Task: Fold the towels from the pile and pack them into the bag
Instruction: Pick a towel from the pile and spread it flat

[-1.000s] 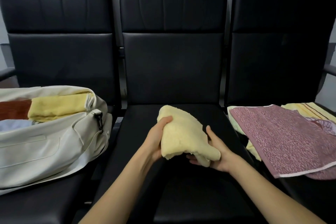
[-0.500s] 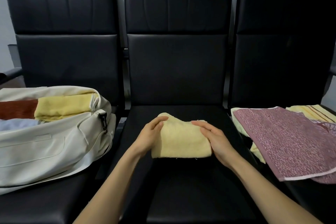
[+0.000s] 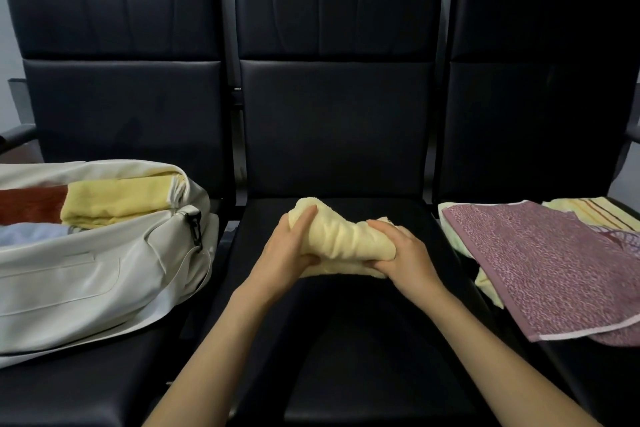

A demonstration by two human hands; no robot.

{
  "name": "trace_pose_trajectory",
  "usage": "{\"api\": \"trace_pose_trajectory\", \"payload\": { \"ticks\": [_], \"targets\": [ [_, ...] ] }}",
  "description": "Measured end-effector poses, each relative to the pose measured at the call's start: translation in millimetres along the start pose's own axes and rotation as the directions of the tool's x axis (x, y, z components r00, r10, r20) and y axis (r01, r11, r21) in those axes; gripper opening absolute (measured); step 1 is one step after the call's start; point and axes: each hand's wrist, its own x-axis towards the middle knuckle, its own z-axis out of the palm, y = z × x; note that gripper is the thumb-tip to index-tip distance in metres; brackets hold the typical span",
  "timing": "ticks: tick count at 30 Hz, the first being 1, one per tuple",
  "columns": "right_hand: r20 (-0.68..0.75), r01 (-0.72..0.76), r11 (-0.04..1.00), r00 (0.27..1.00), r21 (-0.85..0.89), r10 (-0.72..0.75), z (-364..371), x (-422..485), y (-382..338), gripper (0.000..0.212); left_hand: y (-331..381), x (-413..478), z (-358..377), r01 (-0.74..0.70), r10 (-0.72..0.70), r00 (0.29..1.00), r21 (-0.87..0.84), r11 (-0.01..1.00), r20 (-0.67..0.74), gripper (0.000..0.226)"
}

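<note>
Head view: left hand (image 3: 287,250) and right hand (image 3: 403,253) clamp the towel (image 3: 337,236); firm squeeze should hold its fold to bag (image 3: 86,270), nine o'clock

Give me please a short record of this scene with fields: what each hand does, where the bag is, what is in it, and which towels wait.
left hand: grips the left end of the yellow towel
right hand: grips its right end
yellow towel: bunched, over the middle seat
bag: white, open, on the left seat
in the bag: folded yellow towel, rust-brown towel, light blue towel
pile: on the right seat, purple patterned towel on top, striped yellow towel behind
</note>
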Motion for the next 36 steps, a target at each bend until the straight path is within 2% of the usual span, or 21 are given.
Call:
{"api": "trace_pose_trajectory", "payload": {
  "ticks": [4, 8, 11, 16, 20, 23, 25, 27, 28, 30, 33, 36],
  "targets": [
    [-0.042, -0.004, 0.984, 0.999, -0.178, -0.003, 0.9, 0.1, -6.1, 0.059, 1.0, -3.1, 4.8, -0.012, 0.036, 0.992, 0.188, 0.982, -0.124, 0.066],
    [-0.112, 0.033, 0.954, 0.991, -0.298, -0.070, 3.5, 0.7, -8.7, 0.048, -0.9, -2.2, 9.8, 0.050, 0.000, 0.970, 0.201, 0.978, -0.242, 0.043],
    [-0.151, 0.060, 0.938, 0.981, -0.342, -0.118, 6.1, 2.4, -9.7, 0.039, -2.6, -1.4, 11.0, 0.059, 0.034, 0.964, 0.336, 0.940, -0.264, 0.037],
    [-0.124, 0.052, 0.932, 0.987, -0.359, -0.103, 6.5, 5.1, -8.6, 0.033, -0.7, 2.8, 11.0, 0.116, -0.008, 0.968, 0.421, 0.900, -0.251, 0.041],
    [-0.035, 0.023, 0.921, 0.999, -0.388, -0.040, 0.2, 0.1, -3.0, 0.037, 4.8, -4.4, 10.1, 0.112, -0.030, 0.986, 0.522, 0.845, -0.164, 0.045],
    [0.058, 0.004, 0.962, 0.998, -0.274, 0.012, -1.8, -4.4, -3.0, 0.037, 1.4, -11.5, -1.4, 0.071, -0.020, 0.996, 0.632, 0.772, -0.088, 0.049],
    [0.098, -0.035, 0.997, 0.994, -0.074, 0.042, -2.4, -6.5, -3.5, 0.038, 2.2, -19.7, -18.3, 0.065, -0.057, 0.998, 0.532, 0.844, -0.031, 0.052],
    [0.154, -0.069, 0.984, 0.987, 0.166, 0.043, -4.1, -10.6, -5.0, 0.047, 7.3, -29.9, -38.0, 0.139, -0.146, 0.989, 0.251, 0.958, 0.011, 0.056],
    [0.179, -0.086, 0.953, 0.983, 0.290, 0.035, -3.9, -13.7, -7.5, 0.048, 8.7, -35.4, -45.4, 0.178, -0.179, 0.984, 0.080, 0.981, 0.008, 0.056],
    [0.204, -0.121, 0.878, 0.979, 0.462, 0.027, 1.1, -19.2, -18.5, 0.041, 4.8, -45.1, -52.9, 0.226, -0.236, 0.971, -0.200, 0.953, -0.029, 0.057],
    [0.207, -0.105, 0.870, 0.978, 0.482, 0.004, 20.1, -18.4, -41.8, 0.037, -10.2, -50.1, -56.7, 0.207, -0.290, 0.947, -0.430, 0.879, -0.137, 0.055],
    [0.209, -0.054, 0.912, 0.977, 0.407, -0.036, 48.3, -12.4, -71.7, 0.033, -29.5, -49.7, -70.8, 0.205, -0.348, 0.911, -0.491, 0.847, -0.220, 0.039]
  ]
}}
